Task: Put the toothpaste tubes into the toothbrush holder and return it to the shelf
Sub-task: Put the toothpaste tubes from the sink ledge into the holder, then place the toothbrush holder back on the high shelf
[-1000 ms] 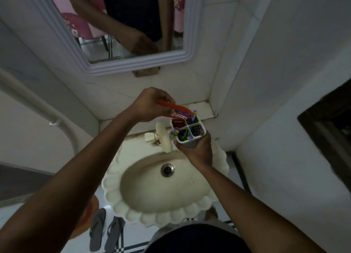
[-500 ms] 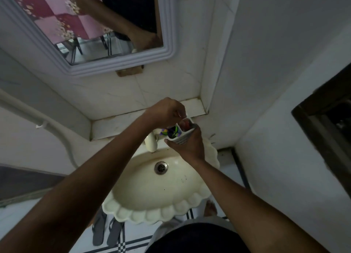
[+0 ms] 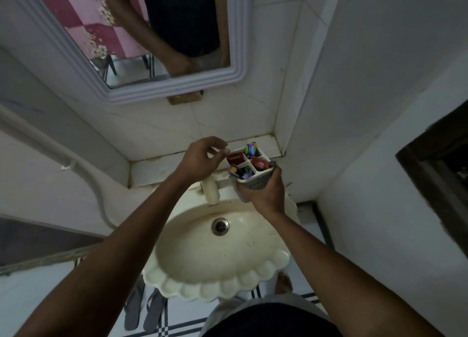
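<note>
Above the far right rim of the scalloped sink [image 3: 266,273], the right hand [image 3: 266,194] is gripping a white toothbrush holder [image 3: 253,183], its fingers wrapping closed around the perforated lower body and tilting the open top toward the wall. Red toothpaste tubes [image 3: 235,157] are sitting in the holder's far-left and right compartments, while purple and green toothbrush ends are poking from the other two. Just left of the holder, the left hand [image 3: 202,159] is hovering with its fingers loosely curled and partly open, gripping nothing, fingertips close to the red tube's end. Behind both hands the tiled shelf [image 3: 157,168] is running along the wall under the mirror [image 3: 177,93]. A cream tap [image 3: 211,193] is showing beneath the left wrist
</note>
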Demonstrator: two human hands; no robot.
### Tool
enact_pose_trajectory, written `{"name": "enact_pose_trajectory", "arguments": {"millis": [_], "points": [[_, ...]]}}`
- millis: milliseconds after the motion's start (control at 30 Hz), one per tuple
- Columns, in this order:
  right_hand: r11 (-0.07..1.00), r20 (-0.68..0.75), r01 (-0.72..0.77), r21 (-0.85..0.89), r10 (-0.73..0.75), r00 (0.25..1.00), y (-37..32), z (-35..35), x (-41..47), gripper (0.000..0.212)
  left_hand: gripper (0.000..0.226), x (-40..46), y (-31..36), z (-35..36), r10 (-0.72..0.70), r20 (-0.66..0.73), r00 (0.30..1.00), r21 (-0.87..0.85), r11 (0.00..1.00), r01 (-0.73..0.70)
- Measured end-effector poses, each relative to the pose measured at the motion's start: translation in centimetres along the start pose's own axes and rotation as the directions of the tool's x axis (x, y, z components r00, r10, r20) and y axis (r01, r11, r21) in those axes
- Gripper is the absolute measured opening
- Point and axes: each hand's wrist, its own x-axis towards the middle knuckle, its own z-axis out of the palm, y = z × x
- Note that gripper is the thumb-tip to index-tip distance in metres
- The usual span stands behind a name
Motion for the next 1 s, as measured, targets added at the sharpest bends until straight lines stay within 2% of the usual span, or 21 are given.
{"name": "enact_pose_trajectory", "arguments": {"millis": [167,300,567,667,767,867,1000], "points": [[0.997,-0.120,0.072,-0.025,-0.075,0.990,-3.9,-1.8,-0.1,0.114,0.034,-0.4,0.7,-1.9,0.030,-0.097,0.995,-0.071,0.997,-0.037],[0.984,-0.231,0.177,-0.014,-0.176,0.957,-9.1,-4.4,-0.6,0.109,0.038,-0.3,3.5,-4.3,0.115,-0.144,0.983,-0.075,0.989,-0.127],[0.897,-0.380,0.442,-0.033,-0.420,0.824,-21.8,-11.9,-0.8,0.103,0.042,0.1,12.9,-10.6,0.327,-0.283,0.902,-0.021,0.938,-0.347],[0.850,-0.409,0.526,-0.036,-0.493,0.768,-26.9,-15.5,-1.2,0.102,0.045,-0.5,17.5,-13.4,0.392,-0.363,0.845,0.025,0.911,-0.412],[0.802,-0.396,0.595,-0.045,-0.561,0.727,-31.6,-18.8,-1.9,0.103,0.038,-1.3,22.1,-16.3,0.448,-0.430,0.784,0.085,0.884,-0.459],[0.757,-0.409,0.651,-0.059,-0.613,0.676,-36.4,-22.0,-2.6,0.102,0.039,-2.1,26.9,-18.9,0.485,-0.524,0.700,0.157,0.863,-0.481],[0.710,-0.424,0.699,-0.083,-0.660,0.620,-42.6,-25.6,-3.4,0.102,0.051,-2.3,32.7,-22.8,0.553,-0.548,0.628,0.251,0.825,-0.507]]}}
